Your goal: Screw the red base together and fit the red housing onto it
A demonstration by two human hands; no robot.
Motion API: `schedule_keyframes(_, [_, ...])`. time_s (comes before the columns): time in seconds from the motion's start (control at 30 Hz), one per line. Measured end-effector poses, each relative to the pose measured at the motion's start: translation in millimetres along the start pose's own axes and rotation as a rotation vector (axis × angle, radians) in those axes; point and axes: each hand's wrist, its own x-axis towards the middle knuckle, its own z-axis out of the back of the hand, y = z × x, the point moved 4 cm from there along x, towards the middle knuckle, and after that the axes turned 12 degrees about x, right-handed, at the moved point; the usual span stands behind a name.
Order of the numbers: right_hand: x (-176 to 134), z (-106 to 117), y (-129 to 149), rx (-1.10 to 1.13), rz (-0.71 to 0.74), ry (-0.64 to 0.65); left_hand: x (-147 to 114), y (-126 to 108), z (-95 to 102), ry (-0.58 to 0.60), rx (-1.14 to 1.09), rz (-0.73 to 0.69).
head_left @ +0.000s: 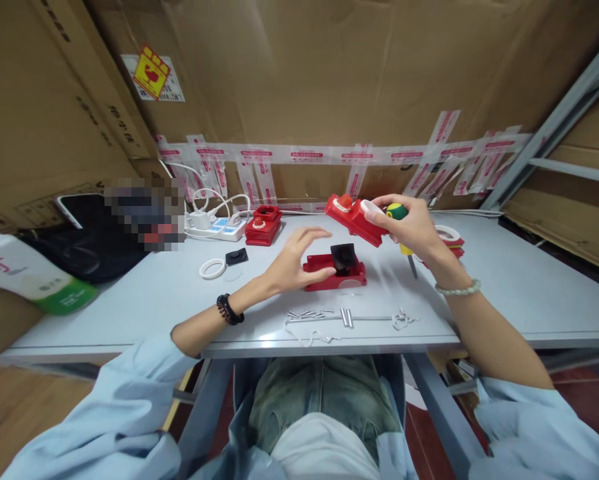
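Observation:
My right hand (412,227) grips a red plastic cover (357,220), raised and tilted above the table. A round orange-red knob and a white ring (371,207) show on it. A screwdriver (397,212) with a green and yellow handle also passes through that hand, its shaft pointing down. Below the cover lies an open red base (324,283) with a black square part (343,256) standing tilted in it. Fingers apart, my left hand (295,263) is at the base's left side; its thumb overlaps the base near the black part, and whether it touches is unclear.
Metal screws (309,314) and two metal pins (347,318) lie near the front edge. Further left are a white ring (212,269), a black square piece (236,256), an assembled red box (263,225) and a power strip (224,230). Cardboard (329,80) walls the back.

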Motion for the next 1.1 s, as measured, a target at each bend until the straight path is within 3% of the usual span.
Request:
schedule_keyframes(0.17, [4, -3, -16, -0.025, 0.026, -0.056, 5, -28, -16.6, 0.024, 0.196, -0.164])
schedule_keyframes(0.4, [5, -6, -21, -0.091, 0.061, -0.091, 4, -62, -46.5, 0.247, 0.477, -0.378])
schedule_keyframes(0.57, [5, -3, -22, -0.076, 0.062, -0.105, 16, -73, -56.9, 0.332, 0.446, -0.402])
schedule_keyframes(0.67, [5, -1, -23, -0.086, 0.05, -0.119, 19, -67, -38.0, 0.292, 0.347, -0.309])
schedule_keyframes(0.77, [5, 0, -23, -0.101, 0.047, -0.131, 10, -46, -2.1, 0.236, 0.336, -0.206])
schedule_keyframes(0.97, [3, -1, -21, -0.142, 0.085, -0.115, -26, 40, 83.6, 0.08, 0.553, 0.162])
schedule_keyframes(1.1, [3, -1, -21, -0.158, 0.098, -0.116, -51, 79, 106.0, 0.115, 0.689, 0.328])
